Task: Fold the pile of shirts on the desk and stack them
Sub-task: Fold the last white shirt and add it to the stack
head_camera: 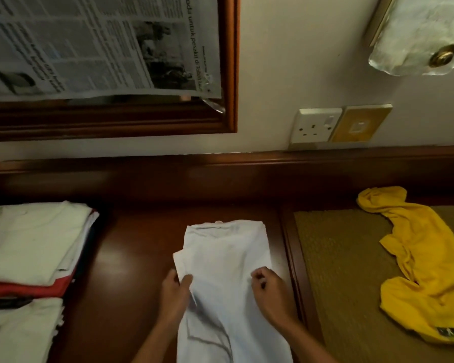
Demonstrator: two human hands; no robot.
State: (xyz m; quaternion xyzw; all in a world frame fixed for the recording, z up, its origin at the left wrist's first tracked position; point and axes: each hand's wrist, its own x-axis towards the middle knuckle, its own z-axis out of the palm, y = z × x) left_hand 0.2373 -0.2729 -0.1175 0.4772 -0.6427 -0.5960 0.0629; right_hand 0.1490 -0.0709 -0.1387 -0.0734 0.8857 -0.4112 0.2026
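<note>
1. Where the table (131,258) runs off to the left, a stack of folded shirts (29,244) lies well apart from both hands: white on top, a red layer beneath, more white cloth nearer the person.

2. Next comes the left hand (174,286), which pinches the left edge of the white shirt (228,260), thumb on top and fingers curled under a loose flap of cloth.

3. At centre the white shirt is already narrowed into a long strip. Its long axis runs straight away from the person toward the wall, the far end flat on the table and the near end hanging off the table's near edge (so it seems) between the forearms.

4. Just right of that, the right hand (266,284) is clenched on the strip's right edge, knuckles up, level with the left hand. Each hand is equally near its own side, about midway along the strip.

5. Judging from this, the coming move is a fold along the long axis, near half carried onto the far half or the reverse, and it depends on both hands travelling together along that line.

6. Farthest right, a crumpled yellow shirt (425,268) waits unfolded on a woven mat (338,258), nearer the right hand.
</note>
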